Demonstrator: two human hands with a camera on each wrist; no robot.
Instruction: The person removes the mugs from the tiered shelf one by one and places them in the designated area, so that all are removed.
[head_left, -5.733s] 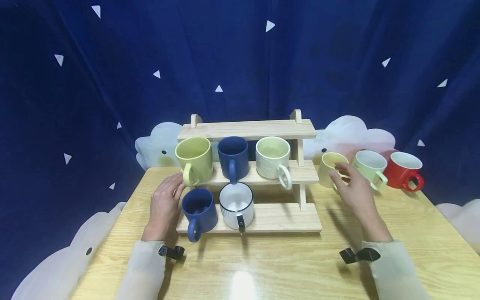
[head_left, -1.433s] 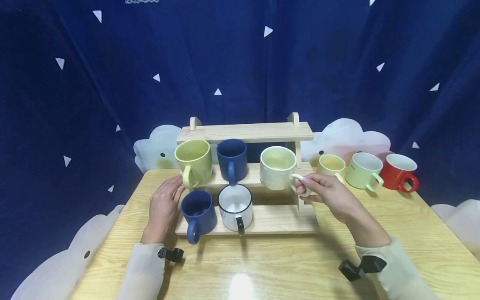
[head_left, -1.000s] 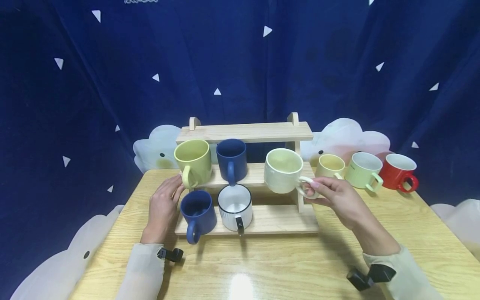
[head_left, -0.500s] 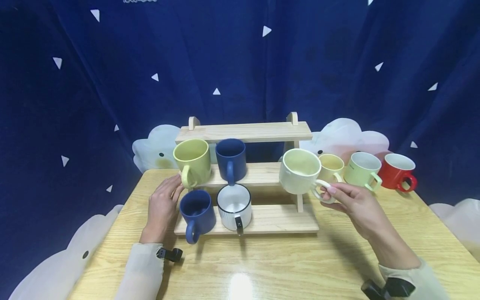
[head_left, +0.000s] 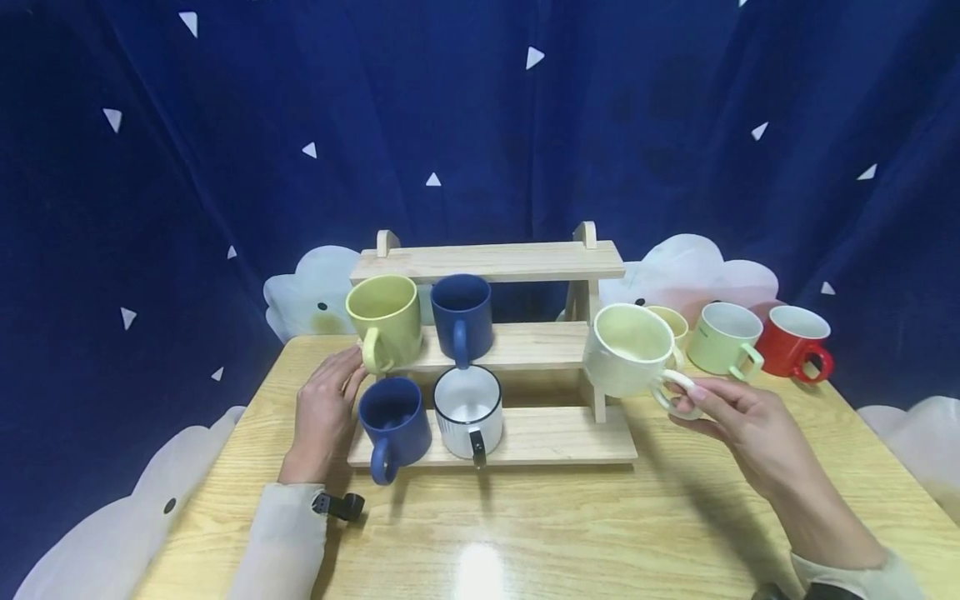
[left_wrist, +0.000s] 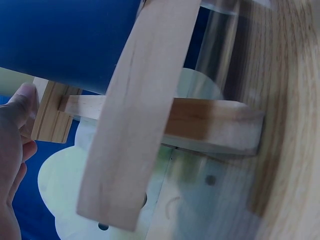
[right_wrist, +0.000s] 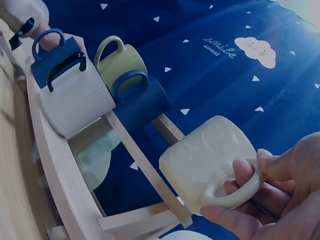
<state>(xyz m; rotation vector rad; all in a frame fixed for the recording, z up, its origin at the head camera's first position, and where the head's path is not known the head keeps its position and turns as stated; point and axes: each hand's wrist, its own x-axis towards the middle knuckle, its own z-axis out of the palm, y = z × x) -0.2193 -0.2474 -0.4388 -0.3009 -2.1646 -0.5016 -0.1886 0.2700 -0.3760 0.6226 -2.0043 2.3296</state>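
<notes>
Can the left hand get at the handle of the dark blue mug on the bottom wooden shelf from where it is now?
Probably yes. The left hand rests on the table beside the wooden rack, right next to the dark blue mug. The mug's handle sticks out over the shelf's front edge toward the person, with nothing in front of it.

One word reads clearly: "smile", in pale script on the dark blue backdrop cloth (right_wrist: 225, 75), right beside a printed white cloud (right_wrist: 255, 50) with a little face. Nothing readable on the mugs or the wooden rack.
</notes>
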